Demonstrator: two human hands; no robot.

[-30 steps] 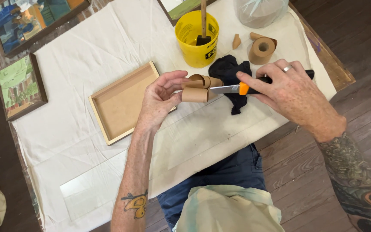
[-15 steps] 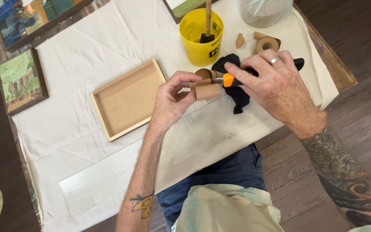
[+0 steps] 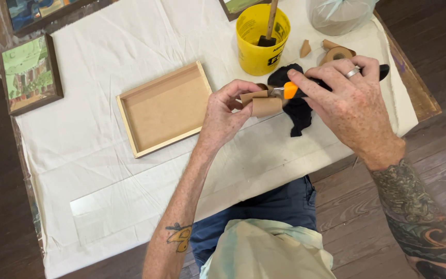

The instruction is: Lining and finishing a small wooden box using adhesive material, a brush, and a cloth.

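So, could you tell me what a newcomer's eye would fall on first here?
Probably the two hands at centre: the left hand pinches a strip of brown paper tape while the right hand grips an orange-tipped cutter. Next, the yellow bucket behind them and the shallow wooden frame to their left.

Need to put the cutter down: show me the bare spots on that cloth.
Bare cloth lies between the wooden tray and the near table edge, and between tray and framed painting. Crowded: around the yellow bucket, black rag, tape roll.
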